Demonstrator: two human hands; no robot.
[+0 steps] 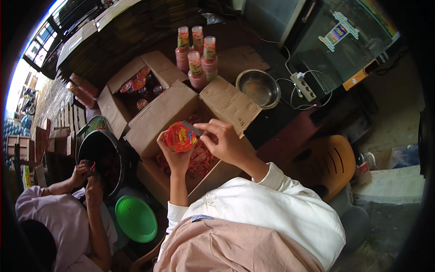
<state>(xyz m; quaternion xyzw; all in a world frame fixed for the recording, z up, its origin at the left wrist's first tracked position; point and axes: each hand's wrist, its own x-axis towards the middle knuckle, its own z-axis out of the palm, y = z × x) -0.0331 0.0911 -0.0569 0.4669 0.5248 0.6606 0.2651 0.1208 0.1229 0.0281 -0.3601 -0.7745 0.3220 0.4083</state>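
My left hand (176, 159) is wrapped round a cup with a printed red lid (179, 138), the lid tilted up toward me. The cup's body is mostly hidden by the hand. In my right hand (225, 144) a flat grey tool (192, 129), perhaps a blade, is pinched between thumb and fingers. Its edge lies against the lid's right rim. Both hands are above an open cardboard box (158, 119), inside which lie many red cut scraps (202, 163).
Behind stands another cardboard box (112, 110) with red-lidded cups. Stacked cups (195, 68), a metal bowl (258, 89) and a power strip (304, 86) are farther back. A co-worker (68, 213) sits left by a black bucket (118, 147) and green basin (136, 218). An orange chair (333, 158) is right.
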